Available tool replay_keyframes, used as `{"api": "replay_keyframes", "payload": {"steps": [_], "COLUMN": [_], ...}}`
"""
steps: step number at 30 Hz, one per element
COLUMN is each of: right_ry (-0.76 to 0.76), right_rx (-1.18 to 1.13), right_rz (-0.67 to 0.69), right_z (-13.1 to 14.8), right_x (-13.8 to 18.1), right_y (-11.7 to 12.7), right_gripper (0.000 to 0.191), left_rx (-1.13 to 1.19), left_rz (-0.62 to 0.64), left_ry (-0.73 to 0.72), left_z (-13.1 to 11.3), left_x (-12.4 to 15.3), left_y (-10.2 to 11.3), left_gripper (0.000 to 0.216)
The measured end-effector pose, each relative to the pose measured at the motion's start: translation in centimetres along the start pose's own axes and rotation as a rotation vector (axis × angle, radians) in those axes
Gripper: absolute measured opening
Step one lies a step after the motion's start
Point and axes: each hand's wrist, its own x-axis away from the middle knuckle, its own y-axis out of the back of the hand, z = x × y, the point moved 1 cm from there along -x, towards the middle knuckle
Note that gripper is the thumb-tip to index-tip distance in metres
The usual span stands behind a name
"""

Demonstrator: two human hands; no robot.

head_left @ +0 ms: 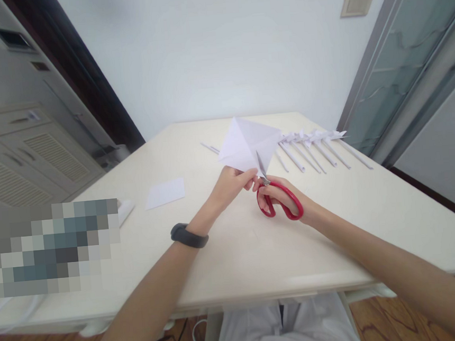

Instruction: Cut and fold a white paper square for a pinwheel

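A square sheet of white paper with diagonal creases is held up over the table. My left hand pinches its near edge between thumb and fingers. In my right hand is a pair of scissors with red handles, my fingers through the loops. The scissor blades point away from me and lie across the paper's near corner; whether they are cutting into it I cannot tell. Just right of the paper, several paper pinwheels with rolled paper sticks lie in a row on the table.
On the cream table, a small white paper sheet lies left of my hands. Behind the held paper a thin rolled stick shows in part. A pixelated object covers the table's left side. A white wall stands behind.
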Motion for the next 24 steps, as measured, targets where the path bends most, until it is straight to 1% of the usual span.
{"api": "replay_keyframes", "payload": {"steps": [13, 24], "right_ry": [-0.032, 0.002], "right_rx": [0.015, -0.037], "right_rz": [-0.002, 0.001], "right_z": [-0.29, 0.29], "right_x": [-0.1, -0.22], "right_y": [-0.02, -0.24], "right_gripper": [0.023, 0.022], "left_rx": [0.017, 0.062], "left_rz": [0.009, 0.055], "left_ry": [0.008, 0.019], "left_z": [0.02, -0.3], "left_x": [-0.09, 0.11], "left_y": [0.02, -0.45], "left_gripper": [0.025, 0.025]}}
